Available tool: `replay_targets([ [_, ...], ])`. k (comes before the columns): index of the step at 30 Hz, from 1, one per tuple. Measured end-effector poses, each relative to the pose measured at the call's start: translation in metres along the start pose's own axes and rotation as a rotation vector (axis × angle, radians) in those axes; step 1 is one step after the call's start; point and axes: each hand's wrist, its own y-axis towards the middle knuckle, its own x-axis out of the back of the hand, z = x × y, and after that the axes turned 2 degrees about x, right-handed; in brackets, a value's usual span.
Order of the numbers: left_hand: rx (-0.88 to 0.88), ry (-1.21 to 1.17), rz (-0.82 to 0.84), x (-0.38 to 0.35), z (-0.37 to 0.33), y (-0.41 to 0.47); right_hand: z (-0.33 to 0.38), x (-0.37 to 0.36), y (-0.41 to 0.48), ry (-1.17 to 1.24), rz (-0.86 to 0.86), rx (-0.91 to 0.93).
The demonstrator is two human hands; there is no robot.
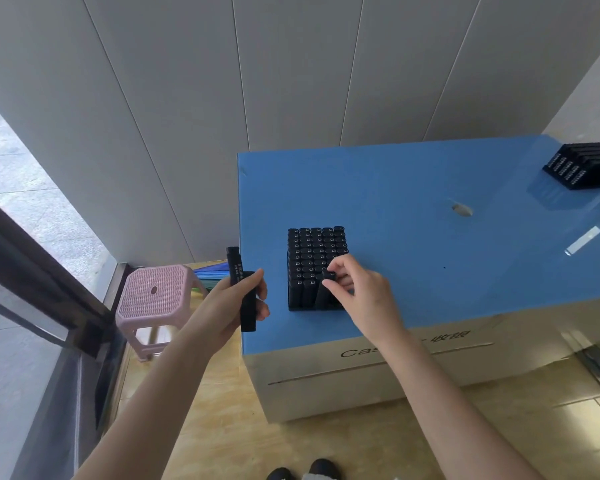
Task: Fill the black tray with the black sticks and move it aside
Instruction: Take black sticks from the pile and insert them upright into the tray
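A black tray [297,308] packed with several upright black sticks [309,251] stands near the front left of the blue-topped box. My right hand [357,289] pinches one black stick [327,287] at the tray's near right corner, its top level with the others. My left hand [236,303] grips two or so black sticks [241,289] just left of the box edge, held upright off the surface.
The blue box top [430,237] has a small hole [462,209] right of centre. Another black tray of sticks [582,166] lies at the far right corner. A pink stool [155,296] stands on the floor to the left, by a glass door.
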Motion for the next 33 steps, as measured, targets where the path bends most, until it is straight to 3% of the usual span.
replay_targets([
  [4,0.022,0.0,-0.012,0.0,0.002,0.0,-0.005,-0.006,0.0,0.02,-0.053,0.025],
  [11,0.038,-0.023,-0.015,0.003,0.004,0.003,-0.015,-0.011,-0.001,-0.028,0.016,0.171],
  [21,0.026,-0.063,0.011,-0.005,0.0,0.008,-0.013,0.007,0.015,-0.106,0.208,0.087],
  [28,0.01,-0.092,0.008,-0.01,0.0,0.008,-0.009,-0.003,0.003,-0.316,0.046,0.188],
  [30,-0.011,-0.085,-0.012,-0.012,0.001,0.007,-0.006,-0.005,-0.004,-0.227,0.023,0.156],
  [33,-0.053,-0.008,-0.051,-0.014,0.002,0.004,0.01,-0.009,-0.014,0.166,0.087,0.012],
])
